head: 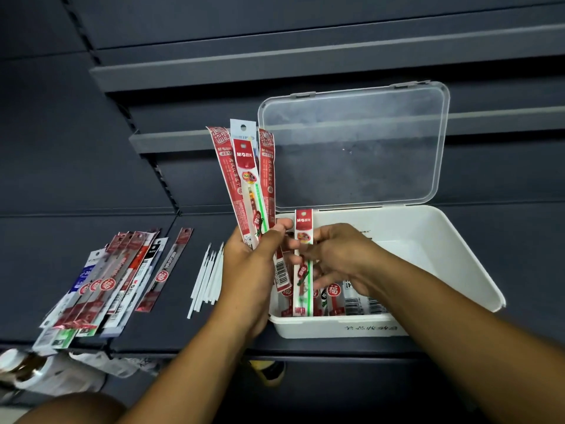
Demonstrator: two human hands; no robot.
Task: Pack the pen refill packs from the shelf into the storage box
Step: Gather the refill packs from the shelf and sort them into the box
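Left hand (250,258): fingers curled round the lower ends of a fan of refill packs (244,179), held upright just left of the box.
Right hand (336,255): thumb and fingers pinch a single pack (302,270), which stands on end in the near-left corner of the storage box (470,264).
Packed row (351,298): packs lying side by side along the near wall of the box, beneath the right hand.
Shelf pile (104,280): overlapping packs not yet packed, near left, well apart from the box.
Step in hand (judged): passing one pack from the fan into the box.
Technique (advised): tip the single pack flat and parallel with the packed row. Let go only once it rests. Keep the fan firmly gripped so no pack slides out.
Lid (351,148): clear, swung open and upright on the far side of the box.
Shelf (183,338): dark grey. It carries the box, the pile and a cluster of thin white sticks (208,276) between them.
Room: more dark shelf boards rise on the far side. Pale items below the near-left shelf edge are too blurred to identify.
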